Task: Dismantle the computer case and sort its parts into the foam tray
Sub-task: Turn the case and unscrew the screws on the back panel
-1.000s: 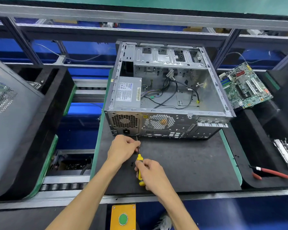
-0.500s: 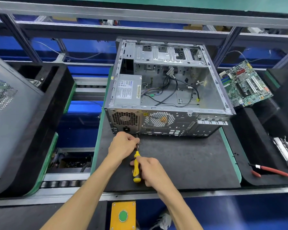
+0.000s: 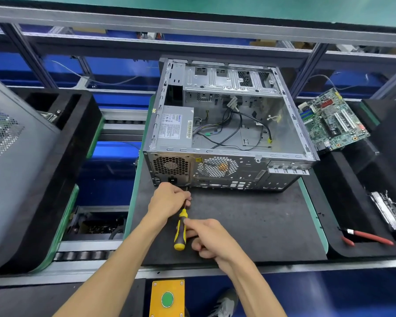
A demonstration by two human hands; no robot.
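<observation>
Shows more of the yellow and black screwdriver (image 3: 180, 229) now than 1 second ago. Has slid the right hand (image 3: 210, 239) back along the handle, so only the fingertips pinch it now, not a whole fist. Keeps the left hand (image 3: 167, 200) curled round the thin metal shaft near the tip, right at the bottom back edge of the computer case (image 3: 226, 170), just under the power box (image 3: 175, 129). Looks like turning a screw out there, though the screw is too small to see. Probably means the power box comes loose soon. Not out yet.

Finds the computer case in the middle of the dark desk (image 3: 249, 225), lying on its side, open side up, with loose wires inside.

Counts:
- 1 computer case
- 1 screwdriver
- 1 power box, still inside the case
- 2 round patches of holes on the back of the case
- 1 green board (image 3: 332, 120), already out and leaning at the far end of the foam tray (image 3: 343, 191) on the right
- 1 pair of red pliers (image 3: 368, 236) on that tray
- 1 shiny metal part (image 3: 386, 211) just beside the pliers
- 1 yellow box with 1 green button (image 3: 167, 298) at the near edge
- 2 hands, both busy with the screwdriver
</observation>
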